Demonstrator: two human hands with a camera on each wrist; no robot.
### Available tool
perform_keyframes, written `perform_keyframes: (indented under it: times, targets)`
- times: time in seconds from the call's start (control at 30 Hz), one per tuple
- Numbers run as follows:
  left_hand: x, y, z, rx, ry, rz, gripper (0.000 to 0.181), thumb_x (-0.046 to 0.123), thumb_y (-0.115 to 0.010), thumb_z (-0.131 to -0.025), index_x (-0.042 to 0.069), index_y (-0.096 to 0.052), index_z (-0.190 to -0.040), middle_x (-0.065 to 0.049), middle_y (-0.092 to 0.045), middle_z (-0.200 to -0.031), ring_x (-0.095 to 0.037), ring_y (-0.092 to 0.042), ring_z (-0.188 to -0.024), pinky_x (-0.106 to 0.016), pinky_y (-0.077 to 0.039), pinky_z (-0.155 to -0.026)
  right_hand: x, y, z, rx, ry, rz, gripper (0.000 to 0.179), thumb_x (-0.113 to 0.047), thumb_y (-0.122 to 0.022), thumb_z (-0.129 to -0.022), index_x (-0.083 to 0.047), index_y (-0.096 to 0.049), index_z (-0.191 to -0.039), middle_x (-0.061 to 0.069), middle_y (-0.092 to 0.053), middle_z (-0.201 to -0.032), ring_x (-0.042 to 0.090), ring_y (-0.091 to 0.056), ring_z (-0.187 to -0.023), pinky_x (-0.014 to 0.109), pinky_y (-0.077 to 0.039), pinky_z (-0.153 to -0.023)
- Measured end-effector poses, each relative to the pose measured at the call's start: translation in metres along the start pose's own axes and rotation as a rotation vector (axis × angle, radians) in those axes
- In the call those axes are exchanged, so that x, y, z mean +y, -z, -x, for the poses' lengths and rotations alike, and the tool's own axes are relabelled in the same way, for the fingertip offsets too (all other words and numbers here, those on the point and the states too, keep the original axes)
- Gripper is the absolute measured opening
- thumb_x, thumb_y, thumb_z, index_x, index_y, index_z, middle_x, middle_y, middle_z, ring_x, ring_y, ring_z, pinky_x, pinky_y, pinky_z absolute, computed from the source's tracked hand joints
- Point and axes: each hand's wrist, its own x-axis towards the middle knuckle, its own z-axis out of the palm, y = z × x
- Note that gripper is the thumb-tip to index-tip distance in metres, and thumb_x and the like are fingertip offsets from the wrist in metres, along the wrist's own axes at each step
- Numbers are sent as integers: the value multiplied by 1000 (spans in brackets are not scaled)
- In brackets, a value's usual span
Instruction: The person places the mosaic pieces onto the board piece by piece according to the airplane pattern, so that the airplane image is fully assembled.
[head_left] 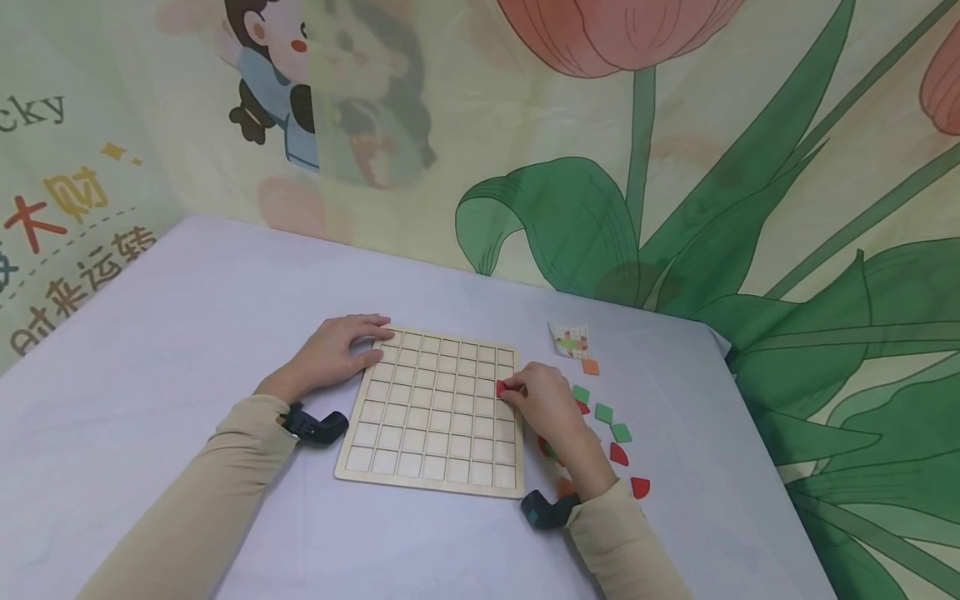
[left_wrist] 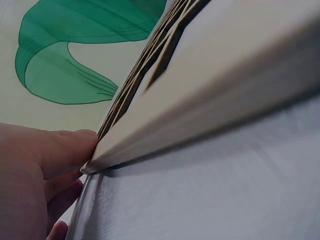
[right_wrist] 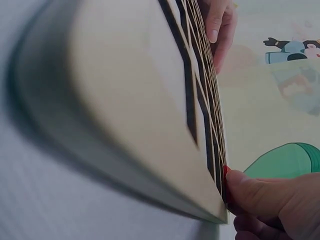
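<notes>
A wooden grid board (head_left: 365, 427) of square cells lies on the table. My left hand (head_left: 333, 354) rests at its far left corner, with fingertips and thumb touching the edge. In the left wrist view the left thumb (left_wrist: 70, 150) lies against the board's rim. Between thumb and fingertips, my right hand (head_left: 543, 402) pinches a small red piece (head_left: 501, 389) over a cell in the board's right column. The red piece (right_wrist: 226, 179) shows only as a sliver in the right wrist view, and most of it is hidden by the fingers.
Right of the board lie loose green pieces (head_left: 603, 413), red quarter-round pieces (head_left: 640, 487) and an orange square (head_left: 591, 367), some partly hidden by the right arm. A small pattern card (head_left: 570, 342) stands behind them. A printed curtain (head_left: 420, 225) hangs along the table's far edge.
</notes>
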Motion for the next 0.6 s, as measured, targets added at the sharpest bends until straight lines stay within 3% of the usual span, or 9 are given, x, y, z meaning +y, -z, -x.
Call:
perform_keyframes:
  times: [0.6]
  targets:
    - [2, 2, 0, -7, -4, 6, 34, 21, -63, -89, 10, -65, -121, -11, -52, -140, -34, -43, -133, -53, -29, -112, 1, 2, -1, -25, 30, 51, 24, -20, -75, -80, -10, -76, -101, 1, -63, -86, 13, -51, -73, 20, -46, -60]
